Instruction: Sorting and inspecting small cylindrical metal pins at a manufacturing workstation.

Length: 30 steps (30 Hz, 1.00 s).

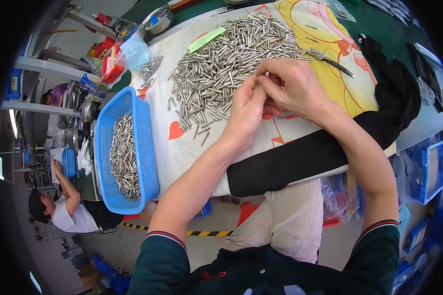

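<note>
My left hand (246, 105) and my right hand (295, 83) meet over the near right side of a big heap of small metal pins (231, 54). Fingers of both hands are closed and pressed together at one spot. Whatever they pinch there is hidden or too small to make out. The pins are slim, silvery and spread loosely on a printed cloth (167, 155). Left of the cloth, a blue plastic basket (148, 147) holds many more pins of the same sort. A pale green slip of paper (206, 40) lies on top of the heap.
Pliers (330, 61) with dark handles lie right of the heap. A black cloth (280, 167) runs along the table's near edge under my forearms. Beyond the basket are a clear plastic bag (135, 51) and a red bin (113, 69). Another person (74, 211) works at the far left.
</note>
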Available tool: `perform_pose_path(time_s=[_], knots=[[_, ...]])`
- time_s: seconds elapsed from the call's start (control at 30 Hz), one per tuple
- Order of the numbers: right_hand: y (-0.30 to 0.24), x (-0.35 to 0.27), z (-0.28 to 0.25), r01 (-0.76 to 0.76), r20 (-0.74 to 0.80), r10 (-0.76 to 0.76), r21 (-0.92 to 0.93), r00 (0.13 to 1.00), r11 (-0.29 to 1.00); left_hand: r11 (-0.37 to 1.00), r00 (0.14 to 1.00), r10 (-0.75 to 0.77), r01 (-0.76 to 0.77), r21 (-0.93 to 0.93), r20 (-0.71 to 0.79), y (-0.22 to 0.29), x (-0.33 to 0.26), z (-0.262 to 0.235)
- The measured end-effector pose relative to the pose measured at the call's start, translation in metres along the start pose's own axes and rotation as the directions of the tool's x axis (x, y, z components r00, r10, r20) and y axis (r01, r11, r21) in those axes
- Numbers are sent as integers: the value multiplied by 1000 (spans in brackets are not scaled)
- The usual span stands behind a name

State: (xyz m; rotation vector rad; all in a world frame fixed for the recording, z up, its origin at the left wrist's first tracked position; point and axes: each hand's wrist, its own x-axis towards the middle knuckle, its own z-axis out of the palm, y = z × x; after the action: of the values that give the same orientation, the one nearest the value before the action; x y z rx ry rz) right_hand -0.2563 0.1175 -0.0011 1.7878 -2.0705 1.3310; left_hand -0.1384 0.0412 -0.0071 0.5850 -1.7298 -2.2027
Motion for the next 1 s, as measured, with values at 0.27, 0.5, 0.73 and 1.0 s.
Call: perform_pose_path(time_s=[0.27, 0.5, 0.73, 1.0], knots=[[0, -1, 0, 31, -2, -31, -27, 1000, 999, 1000, 1000, 6, -6, 10, 3, 0, -1, 1], [-1, 0, -1, 51, 0, -51, -35, 999, 998, 999, 1000, -14, 15, 42, -18, 0, -2, 0], [-1, 0, -1, 63, -3, -63, -46, 998, 997, 999, 1000, -3, 3, 34, 1, 0, -1, 1], [-2, 0, 0, 81, 2, -81, -56, 997, 995, 998, 1000, -9, 9, 56, 0, 0, -2, -1]])
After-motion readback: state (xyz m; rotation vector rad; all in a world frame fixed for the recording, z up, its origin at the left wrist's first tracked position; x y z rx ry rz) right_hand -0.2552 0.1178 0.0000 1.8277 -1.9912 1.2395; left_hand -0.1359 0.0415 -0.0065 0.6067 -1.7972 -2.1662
